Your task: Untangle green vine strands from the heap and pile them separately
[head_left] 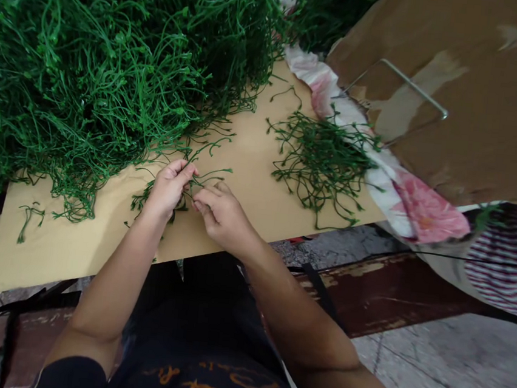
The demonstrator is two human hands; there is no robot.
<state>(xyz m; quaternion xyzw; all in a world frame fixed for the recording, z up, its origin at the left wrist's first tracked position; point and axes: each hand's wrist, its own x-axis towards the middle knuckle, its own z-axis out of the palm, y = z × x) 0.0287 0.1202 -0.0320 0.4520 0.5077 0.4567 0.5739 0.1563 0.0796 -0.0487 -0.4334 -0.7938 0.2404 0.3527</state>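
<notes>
My left hand is closed, thumb against fingers, on thin green artificial plant stems that poke out past its fingertips. Close beside it on the right, my right hand pinches the lower part of the stems near their ends. The fingers hide how many stems each hand has. Under and around the left hand lie more loose stems on the tan tabletop. A huge heap of the same green stems rises just beyond the hands, to the left.
A smaller pile of stems lies to the right. Behind it, floral cloth runs along a large brown cardboard piece with a metal wire handle. Striped fabric shows at the far right. The table's front edge is near my body.
</notes>
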